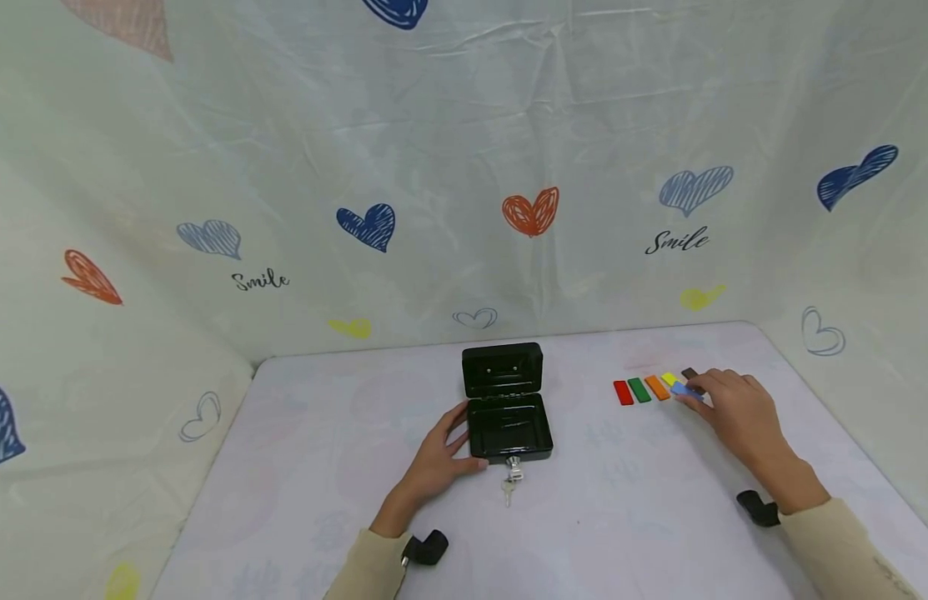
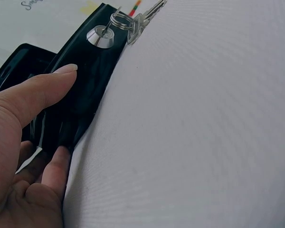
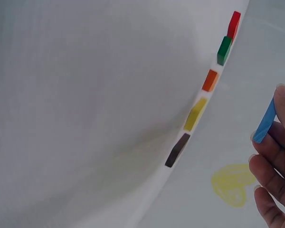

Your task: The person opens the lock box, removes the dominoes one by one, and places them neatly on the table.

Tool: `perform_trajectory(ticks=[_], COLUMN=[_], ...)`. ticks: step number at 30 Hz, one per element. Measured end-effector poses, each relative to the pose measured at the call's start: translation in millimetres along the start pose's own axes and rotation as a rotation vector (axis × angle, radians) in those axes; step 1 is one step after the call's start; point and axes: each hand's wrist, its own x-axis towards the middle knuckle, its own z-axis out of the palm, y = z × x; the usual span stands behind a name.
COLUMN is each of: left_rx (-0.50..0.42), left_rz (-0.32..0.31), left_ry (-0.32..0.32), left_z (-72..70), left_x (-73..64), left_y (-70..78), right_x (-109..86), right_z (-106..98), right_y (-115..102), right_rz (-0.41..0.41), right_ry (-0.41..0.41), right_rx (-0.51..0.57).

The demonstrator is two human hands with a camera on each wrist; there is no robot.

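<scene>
A black metal cash box (image 1: 512, 427) stands on the table with its lid (image 1: 503, 370) raised; nothing shows inside it. My left hand (image 1: 437, 457) holds the box by its left side and front corner, thumb on the front face. A small bunch of keys (image 2: 141, 21) hangs from the lock (image 2: 100, 37) at its front. My right hand (image 1: 741, 413) pinches a blue block (image 3: 266, 121) between thumb and fingers, raised off the table. Below it lie a red block (image 3: 233, 26), a green block (image 3: 223, 50), an orange block (image 3: 210, 80), a yellow block (image 3: 195, 114) and a dark brown block (image 3: 177, 150).
The white table (image 1: 343, 417) has its back edge against a pale curtain (image 1: 448, 125) printed with hearts and lettering. A black wrist mount sits at each cuff, the left one (image 1: 428, 547) near the table's front and the right one (image 1: 758, 508) beside the sleeve.
</scene>
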Motion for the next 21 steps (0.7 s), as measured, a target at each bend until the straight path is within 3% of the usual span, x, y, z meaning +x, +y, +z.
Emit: perform_trajectory(ticks=[9, 21], left_rx=[-0.01, -0.012], left_rz=[-0.012, -0.021], left_ry=[-0.002, 0.0], left_z=[-0.5, -0.5], left_x=[0.0, -1.2], left_y=[-2.3, 1.1], right_x=[1.3, 11.2], right_z=[-1, 0], right_y=[16, 38], right_rz=[0.106, 0.188], right_ry=[-0.035, -0.078], right_rx=[-0.027, -0.02])
